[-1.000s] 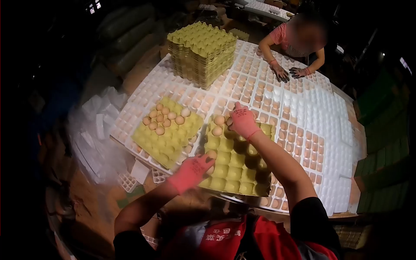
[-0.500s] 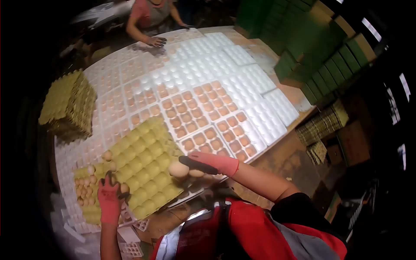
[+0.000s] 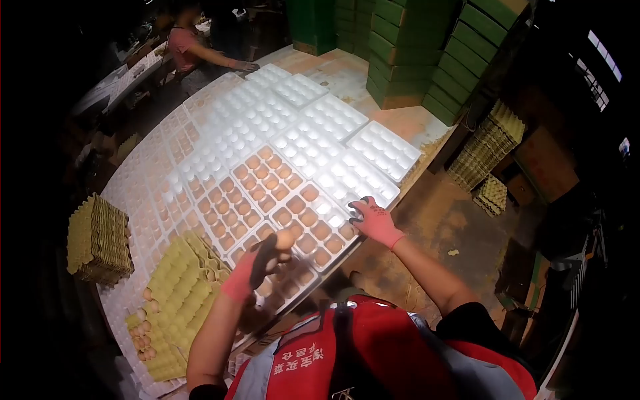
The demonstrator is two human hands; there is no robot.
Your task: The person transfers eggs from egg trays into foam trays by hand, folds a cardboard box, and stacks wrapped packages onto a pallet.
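Observation:
My left hand (image 3: 250, 270), in a pink glove with dark fingertips, holds a brown egg (image 3: 285, 239) above the white trays near the table's front edge. My right hand (image 3: 373, 221) is at the right edge of a partly filled white tray (image 3: 342, 233), its fingers curled over the cells; whether an egg is under them is hidden. Brown eggs fill the neighbouring white tray (image 3: 269, 175). Left of my left hand lies a yellow pulp tray (image 3: 180, 287) with bare cells, beside another yellow tray (image 3: 167, 369) bearing several eggs.
A stack of yellow pulp trays (image 3: 100, 240) stands at the left. White trays without eggs (image 3: 383, 150) lie toward the back right. Green boxes (image 3: 407, 50) are piled behind them. Another person (image 3: 190, 50) reaches over the far edge. More pulp trays (image 3: 490, 143) are stacked beyond the table's right side.
The view has swung right. My right hand has moved from beside the yellow tray to the partly filled white tray. My left hand has left the eggs at the left and now holds one over the white trays.

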